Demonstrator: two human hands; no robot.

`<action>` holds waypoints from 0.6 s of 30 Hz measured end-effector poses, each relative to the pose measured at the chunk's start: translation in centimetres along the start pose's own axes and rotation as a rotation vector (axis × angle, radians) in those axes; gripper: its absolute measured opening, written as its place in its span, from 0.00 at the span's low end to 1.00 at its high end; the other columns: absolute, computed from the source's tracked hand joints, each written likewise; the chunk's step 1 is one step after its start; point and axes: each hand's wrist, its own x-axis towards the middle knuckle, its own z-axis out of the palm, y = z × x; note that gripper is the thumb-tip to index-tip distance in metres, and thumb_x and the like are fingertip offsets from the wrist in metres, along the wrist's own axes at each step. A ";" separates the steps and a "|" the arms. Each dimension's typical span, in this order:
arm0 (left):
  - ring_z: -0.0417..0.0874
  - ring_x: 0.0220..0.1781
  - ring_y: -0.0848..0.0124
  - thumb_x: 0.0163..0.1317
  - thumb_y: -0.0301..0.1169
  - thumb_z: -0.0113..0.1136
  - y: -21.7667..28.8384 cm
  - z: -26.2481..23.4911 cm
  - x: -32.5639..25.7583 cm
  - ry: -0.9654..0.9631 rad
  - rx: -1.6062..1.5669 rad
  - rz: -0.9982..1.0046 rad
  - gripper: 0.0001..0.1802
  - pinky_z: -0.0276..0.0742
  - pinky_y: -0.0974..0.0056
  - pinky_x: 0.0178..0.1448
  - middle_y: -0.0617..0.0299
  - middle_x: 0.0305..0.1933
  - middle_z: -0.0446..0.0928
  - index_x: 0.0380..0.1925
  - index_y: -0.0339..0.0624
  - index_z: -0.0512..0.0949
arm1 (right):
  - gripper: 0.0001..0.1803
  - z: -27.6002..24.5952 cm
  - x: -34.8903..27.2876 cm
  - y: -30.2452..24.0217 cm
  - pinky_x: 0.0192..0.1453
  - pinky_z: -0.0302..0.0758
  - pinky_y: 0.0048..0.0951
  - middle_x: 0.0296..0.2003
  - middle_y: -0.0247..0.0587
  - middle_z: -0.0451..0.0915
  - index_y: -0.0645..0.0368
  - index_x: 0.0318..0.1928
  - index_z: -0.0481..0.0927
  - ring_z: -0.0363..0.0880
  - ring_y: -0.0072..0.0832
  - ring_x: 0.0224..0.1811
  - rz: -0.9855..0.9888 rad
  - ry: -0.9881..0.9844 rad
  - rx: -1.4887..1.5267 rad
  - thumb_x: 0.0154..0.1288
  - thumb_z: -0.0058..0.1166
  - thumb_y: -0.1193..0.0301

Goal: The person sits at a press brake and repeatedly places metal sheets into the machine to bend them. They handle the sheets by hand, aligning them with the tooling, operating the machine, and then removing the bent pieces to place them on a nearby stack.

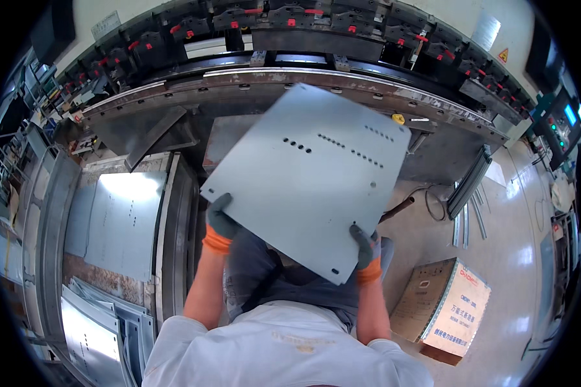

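Observation:
A flat grey sheet metal panel [290, 187] with rows of punched holes is held up in front of me, tilted, its far corner over the edge of the machine bed. My left hand [222, 218], in a dark glove with an orange cuff, grips its left corner, thumb on top. Along the near right edge my right hand [366, 248], gloved alike, pinches the sheet with the thumb on its upper face. The other fingers of both hands are hidden beneath the panel.
A press brake [297, 77] with red clamp levers spans the far side. To my left, punched sheets [126, 213] lie on a bench, and more panels [103, 329] are stacked nearer. A wooden box [442, 309] stands on the floor at right, below long metal strips [469, 184] and a control panel [561, 126].

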 end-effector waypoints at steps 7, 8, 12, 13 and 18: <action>0.84 0.53 0.62 0.66 0.26 0.58 3.0 0.5 -0.1 -0.033 0.068 0.136 0.19 0.84 0.59 0.54 0.53 0.52 0.80 0.57 0.36 0.73 | 0.19 1.6 13.7 -4.5 0.48 0.81 0.31 0.44 0.43 0.84 0.67 0.53 0.80 0.84 0.31 0.43 0.087 -0.300 0.144 0.66 0.55 0.68; 0.84 0.53 0.62 0.67 0.27 0.58 2.9 0.0 1.0 -0.072 0.091 0.153 0.19 0.84 0.60 0.52 0.53 0.53 0.80 0.57 0.35 0.73 | 0.20 1.3 16.5 -4.2 0.50 0.81 0.33 0.46 0.44 0.84 0.67 0.55 0.80 0.84 0.32 0.45 0.102 -0.364 0.198 0.67 0.55 0.68; 0.85 0.54 0.56 0.70 0.30 0.56 1.2 6.0 3.6 -0.086 0.035 0.076 0.24 0.89 0.57 0.49 0.49 0.58 0.77 0.62 0.31 0.67 | 0.21 -2.6 26.2 -3.1 0.60 0.79 0.38 0.55 0.45 0.80 0.63 0.62 0.76 0.81 0.34 0.56 0.231 -0.286 0.180 0.75 0.44 0.65; 0.84 0.55 0.54 0.70 0.31 0.55 0.9 5.6 4.6 -0.097 0.038 0.046 0.24 0.89 0.55 0.52 0.48 0.59 0.76 0.63 0.31 0.66 | 0.23 -2.3 26.8 -2.6 0.62 0.77 0.38 0.57 0.46 0.80 0.63 0.63 0.75 0.80 0.36 0.58 0.111 -0.308 0.230 0.75 0.45 0.62; 0.85 0.53 0.52 0.70 0.28 0.52 -1.8 6.4 6.9 -0.147 -0.049 0.010 0.22 0.91 0.52 0.51 0.44 0.58 0.76 0.62 0.29 0.66 | 0.35 -2.9 25.1 -2.1 0.73 0.65 0.43 0.69 0.47 0.70 0.61 0.71 0.66 0.69 0.40 0.69 -0.019 -0.430 0.702 0.75 0.44 0.49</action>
